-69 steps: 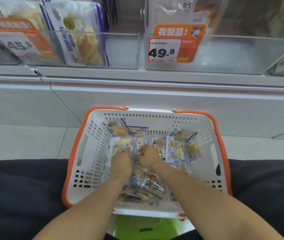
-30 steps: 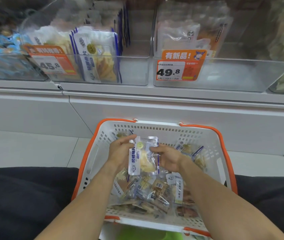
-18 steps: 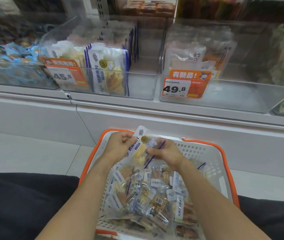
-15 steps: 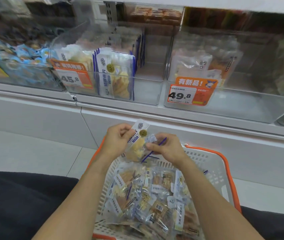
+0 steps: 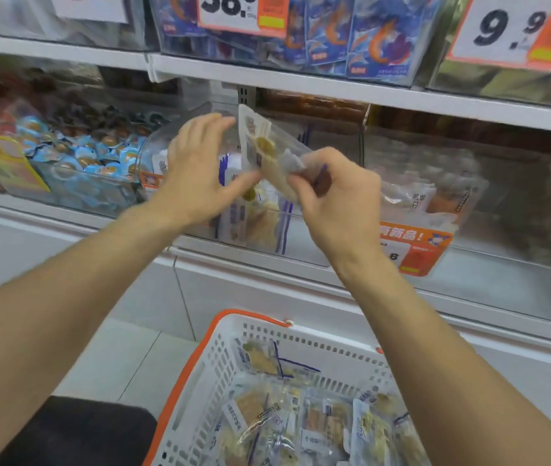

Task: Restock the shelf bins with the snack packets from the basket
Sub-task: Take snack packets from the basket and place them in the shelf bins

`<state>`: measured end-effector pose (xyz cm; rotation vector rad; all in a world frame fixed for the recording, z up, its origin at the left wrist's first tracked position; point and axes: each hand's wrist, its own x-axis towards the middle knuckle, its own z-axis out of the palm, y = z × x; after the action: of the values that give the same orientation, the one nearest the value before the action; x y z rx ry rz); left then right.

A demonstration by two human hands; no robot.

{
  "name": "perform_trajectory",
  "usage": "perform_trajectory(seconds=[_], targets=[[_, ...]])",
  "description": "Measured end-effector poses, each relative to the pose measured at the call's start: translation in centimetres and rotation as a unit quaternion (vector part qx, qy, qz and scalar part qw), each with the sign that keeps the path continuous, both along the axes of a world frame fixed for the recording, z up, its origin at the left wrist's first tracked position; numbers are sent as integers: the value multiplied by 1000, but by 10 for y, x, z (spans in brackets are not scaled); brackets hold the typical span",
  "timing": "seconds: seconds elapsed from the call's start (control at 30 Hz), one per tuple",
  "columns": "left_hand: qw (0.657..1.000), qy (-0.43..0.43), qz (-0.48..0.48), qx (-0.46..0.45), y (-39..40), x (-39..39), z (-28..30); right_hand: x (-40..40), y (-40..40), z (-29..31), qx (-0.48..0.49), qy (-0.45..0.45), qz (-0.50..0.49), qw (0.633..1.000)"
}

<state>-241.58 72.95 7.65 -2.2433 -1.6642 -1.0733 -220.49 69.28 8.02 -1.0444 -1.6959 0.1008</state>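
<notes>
One snack packet [image 5: 267, 153] is up at the clear shelf bin [image 5: 287, 243], pinched in your right hand [image 5: 338, 200]; your left hand [image 5: 197, 169], fingers spread, touches it. More packets [image 5: 301, 418] sit in the basket [image 5: 200, 391] below.

Right hand [image 5: 338, 203]: we see it pinching a clear snack packet [image 5: 267, 153] at its lower end.
Left hand [image 5: 197, 169]: fingers spread straight, thumb touching the packet.
Packet position: raised before a clear shelf bin [image 5: 304, 243] of matching packets.
Basket [image 5: 220, 361]: white, orange-rimmed, below us, holding more packets.
</notes>
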Motion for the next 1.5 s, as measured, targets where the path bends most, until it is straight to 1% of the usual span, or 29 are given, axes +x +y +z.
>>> perform_trajectory(seconds=[0.07, 0.1, 0.13, 0.2, 0.23, 0.33, 0.4, 0.47, 0.5, 0.57, 0.73, 0.87, 0.93, 1.0, 1.13, 1.2, 1.23, 1.27, 1.33, 1.37, 1.4, 1.47, 1.5], targets=[[990, 95, -6, -102, 8, -21, 6, -5, 18, 6, -134, -75, -39, 987], [982, 130, -1, -139, 10, -31, 5, -9, 25, 7, -188, -103, -53, 975], [974, 162, 7, -157, 11, -40, 2, -13, 34, 7, -233, -130, -68, 961], [966, 211, 22, -150, 14, -52, -6, -19, 50, 7, -304, -175, -97, 932], [965, 224, 25, -137, 17, -54, -10, -21, 57, 9, -343, -179, -100, 917], [967, 227, 21, -112, 25, -52, -12, -28, 75, 19, -466, -136, -90, 870], [971, 212, 16, -114, 26, -50, -10, -33, 85, 22, -516, -136, -70, 843], [972, 204, 12, -114, 26, -50, -9, -39, 92, 18, -542, -136, -49, 828], [972, 205, 12, -114, 27, -51, -9, -42, 96, 13, -538, -141, -43, 830], [971, 208, 18, -114, 28, -52, -10, -50, 101, 4, -522, -139, -45, 840], [968, 210, 31, -132, 27, -52, -6, -67, 111, -8, -470, -86, -75, 875], [952, 233, 86, -178, 28, -57, -3, -71, 113, -20, -422, -60, -105, 898], [949, 230, 92, -195, 28, -58, -2, -70, 110, -19, -443, -78, -93, 888], [947, 237, 87, -200, 29, -58, -2, -66, 108, -12, -501, -92, -52, 859], [941, 243, 77, -224, 31, -58, -3, -58, 104, 0, -596, -53, 75, 798], [938, 239, 75, -240, 29, -58, 0, -55, 99, 8, -621, -66, 93, 776], [938, 235, 71, -244, 26, -58, 2, -54, 95, 15, -616, -86, 82, 779], [940, 228, 66, -244, 22, -57, 2, -52, 88, 23, -597, -109, 63, 792], [954, 201, 57, -215, 14, -54, 2, -48, 75, 32, -527, -148, 7, 837], [966, 180, 46, -177, 10, -52, 1, -47, 66, 32, -474, -151, -18, 868], [980, 155, 30, -124, 6, -50, 1, -44, 57, 29, -403, -135, -35, 904], [996, 88, -22, 22, -4, -41, 3, -41, 33, 17, -206, -63, -30, 976], [993, 51, -53, 89, -10, -34, 4, -38, 19, 10, -105, -26, -11, 994]])
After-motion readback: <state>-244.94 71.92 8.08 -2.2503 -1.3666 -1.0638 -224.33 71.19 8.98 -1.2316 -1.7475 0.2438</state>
